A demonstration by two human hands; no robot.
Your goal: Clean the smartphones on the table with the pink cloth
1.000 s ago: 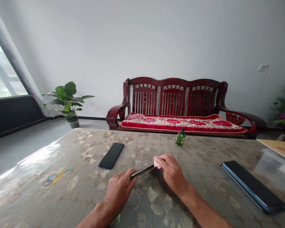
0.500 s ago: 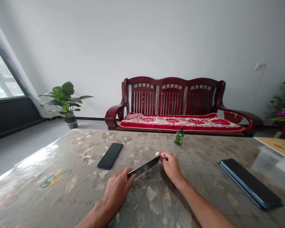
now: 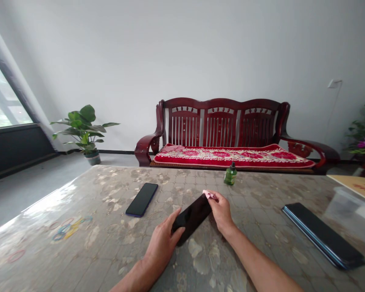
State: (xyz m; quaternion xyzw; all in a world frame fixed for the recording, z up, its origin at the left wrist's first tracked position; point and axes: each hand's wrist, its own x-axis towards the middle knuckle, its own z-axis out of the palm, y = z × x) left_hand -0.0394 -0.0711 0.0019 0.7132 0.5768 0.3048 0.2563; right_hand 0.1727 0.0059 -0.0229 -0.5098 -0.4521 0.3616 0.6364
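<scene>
Dark phone (image 3: 193, 221) between both hands over surface (image 3: 258, 239), left hand (image 3: 162, 241) grip clasping its 8 o'clock end, right hand (image 3: 220, 211) pinching pink cloth (image 3: 209, 195) at 2 o'clock; probably light, stiff, slick, crackable, best held by edges.

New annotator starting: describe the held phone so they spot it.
Find the patterned table before the dark-red bench. Between the left hand and right hand is a black phone, pink cloth at its far end. Unlike the lone phone and stack, it's held.

Sitting room: wooden settee (image 3: 221, 129), floral cushion (image 3: 234, 155), potted plant (image 3: 84, 130).
</scene>
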